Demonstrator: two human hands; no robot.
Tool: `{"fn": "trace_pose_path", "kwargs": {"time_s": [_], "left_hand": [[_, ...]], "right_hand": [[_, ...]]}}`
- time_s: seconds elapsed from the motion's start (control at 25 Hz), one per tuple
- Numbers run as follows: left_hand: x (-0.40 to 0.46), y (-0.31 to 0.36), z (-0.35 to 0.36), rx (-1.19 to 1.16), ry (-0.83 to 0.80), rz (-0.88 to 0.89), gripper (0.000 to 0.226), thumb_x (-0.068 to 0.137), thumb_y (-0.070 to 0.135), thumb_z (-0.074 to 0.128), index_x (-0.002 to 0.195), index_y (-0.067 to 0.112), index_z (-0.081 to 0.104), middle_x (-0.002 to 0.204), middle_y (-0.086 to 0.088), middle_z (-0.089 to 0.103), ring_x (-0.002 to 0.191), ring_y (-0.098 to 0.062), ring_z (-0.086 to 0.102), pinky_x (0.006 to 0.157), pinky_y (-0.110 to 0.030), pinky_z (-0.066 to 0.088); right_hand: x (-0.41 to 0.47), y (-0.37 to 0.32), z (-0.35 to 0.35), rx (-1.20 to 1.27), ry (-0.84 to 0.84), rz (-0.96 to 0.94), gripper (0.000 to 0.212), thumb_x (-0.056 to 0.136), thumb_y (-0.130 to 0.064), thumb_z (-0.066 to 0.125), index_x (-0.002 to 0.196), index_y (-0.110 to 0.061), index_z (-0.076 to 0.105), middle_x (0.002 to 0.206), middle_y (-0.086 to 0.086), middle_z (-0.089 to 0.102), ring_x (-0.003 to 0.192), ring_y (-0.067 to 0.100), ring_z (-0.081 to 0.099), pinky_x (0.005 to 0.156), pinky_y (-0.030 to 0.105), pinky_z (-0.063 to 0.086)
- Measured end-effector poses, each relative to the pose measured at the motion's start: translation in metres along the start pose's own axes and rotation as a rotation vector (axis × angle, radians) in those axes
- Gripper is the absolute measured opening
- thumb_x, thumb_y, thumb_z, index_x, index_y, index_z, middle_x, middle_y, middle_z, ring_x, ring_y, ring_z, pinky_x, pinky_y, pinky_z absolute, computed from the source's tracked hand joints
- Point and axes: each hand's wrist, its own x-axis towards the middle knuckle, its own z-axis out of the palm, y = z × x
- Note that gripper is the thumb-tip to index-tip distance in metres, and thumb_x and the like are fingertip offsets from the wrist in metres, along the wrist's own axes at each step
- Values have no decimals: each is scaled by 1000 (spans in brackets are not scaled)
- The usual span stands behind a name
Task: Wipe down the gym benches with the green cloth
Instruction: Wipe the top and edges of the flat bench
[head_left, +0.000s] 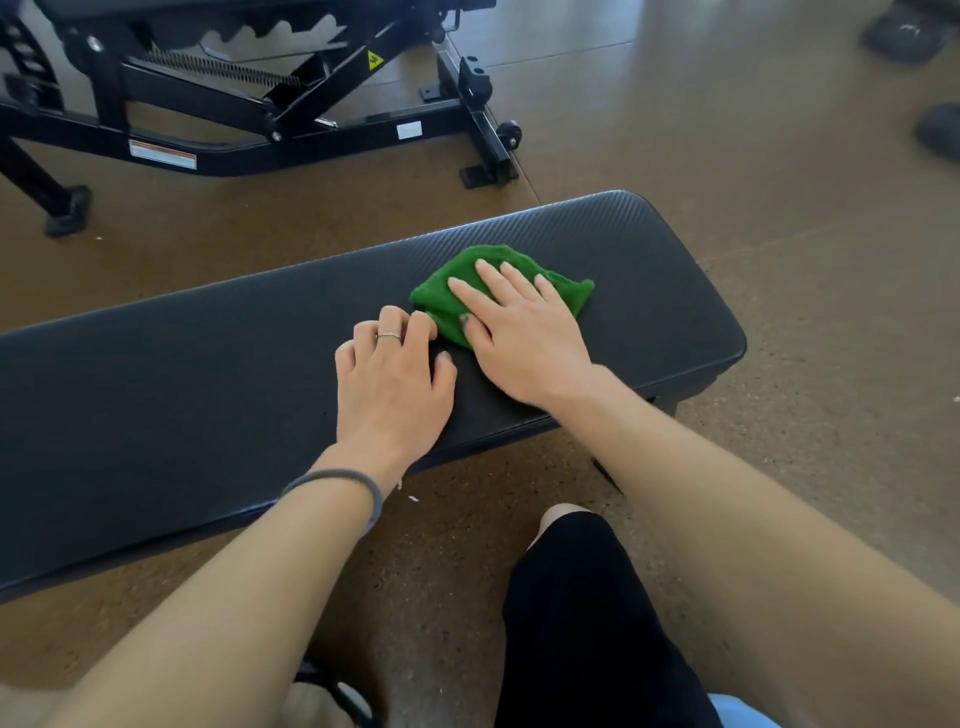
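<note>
A flat black padded gym bench (208, 374) runs across the view from lower left to upper right. A crumpled green cloth (447, 291) lies on its right part. My right hand (519, 332) lies flat on top of the cloth with straight, spread fingers, pressing it onto the pad. My left hand (389, 374) rests on the pad just left of the cloth, its fingers curled under; the index fingertip touches the cloth's left edge. It is unclear whether that hand pinches the cloth.
A black adjustable bench frame (260, 104) with a spring and small wheels stands on the brown floor beyond the flat bench. Dark shoes (909, 31) show at the top right corner. My knee in black shorts (571, 597) is in front of the bench.
</note>
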Motion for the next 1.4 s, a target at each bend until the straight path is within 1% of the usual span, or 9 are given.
{"fn": "trace_pose_path", "kwargs": {"time_s": [0.16, 0.28, 0.44, 0.6, 0.68, 0.88, 1.04, 1.24, 1.4], "left_hand": [[-4, 6, 10, 10, 89, -11, 14, 99, 34, 42, 103, 23, 51, 117, 0, 49, 113, -27, 46, 98, -46, 39], [-1, 3, 10, 10, 97, -10, 13, 99, 33, 45, 104, 23, 52, 117, 0, 49, 113, -27, 46, 99, -45, 39], [0, 3, 9, -8, 91, -13, 11, 99, 32, 46, 103, 24, 52, 116, 1, 49, 115, -26, 46, 101, -43, 38], [-4, 7, 9, 10, 109, -32, 12, 100, 30, 47, 102, 19, 52, 113, -3, 52, 114, -28, 49, 103, -46, 40], [-4, 6, 9, 0, 103, -42, 12, 99, 30, 48, 100, 18, 52, 111, -2, 52, 112, -28, 50, 102, -46, 40], [-5, 7, 7, -30, 94, -41, 10, 98, 29, 48, 96, 20, 52, 115, -1, 53, 114, -27, 49, 104, -45, 40], [-3, 10, 6, -26, 84, -47, 12, 98, 30, 45, 96, 20, 52, 115, -1, 53, 114, -27, 48, 102, -46, 40], [-3, 11, 6, 2, 72, -45, 12, 98, 30, 47, 98, 19, 52, 116, -3, 53, 115, -27, 48, 101, -46, 41], [0, 10, 5, -3, 63, -49, 12, 98, 29, 47, 98, 19, 52, 117, -4, 53, 116, -28, 48, 103, -48, 41]], "right_hand": [[-68, 5, 3, -44, 30, 10, 52, 110, -42, 26, 161, -35, 26, 170, 2, 23, 158, 25, 18, 128, 50, 17], [-6, 21, -5, -50, 8, -37, 52, 109, -43, 25, 160, -36, 30, 170, 1, 24, 157, 24, 19, 127, 50, 15], [55, 11, 2, -51, 48, 117, 52, 108, -39, 28, 159, -35, 34, 170, 1, 25, 157, 25, 20, 126, 51, 13], [21, -17, 8, -55, 30, -204, 51, 105, -38, 32, 155, -33, 41, 166, -1, 34, 154, 24, 27, 125, 50, 18], [39, -7, -2, -14, -14, -272, 48, 107, -41, 32, 153, -35, 43, 165, 0, 36, 153, 23, 29, 125, 50, 19], [98, 106, -21, -100, 62, 60, 56, 102, -46, 22, 151, -33, 46, 152, 6, 49, 145, 27, 38, 116, 48, 29], [82, 92, -25, -7, 19, 288, 52, 107, -44, 24, 159, -39, 29, 168, 6, 26, 156, 28, 17, 125, 56, 10], [-40, 59, -17, -46, 8, 157, 52, 108, -46, 23, 160, -44, 22, 171, 3, 19, 158, 26, 14, 126, 57, 10], [35, 92, -24, -28, -8, 173, 51, 108, -46, 21, 159, -45, 26, 172, 2, 18, 158, 24, 12, 127, 54, 7]]}}
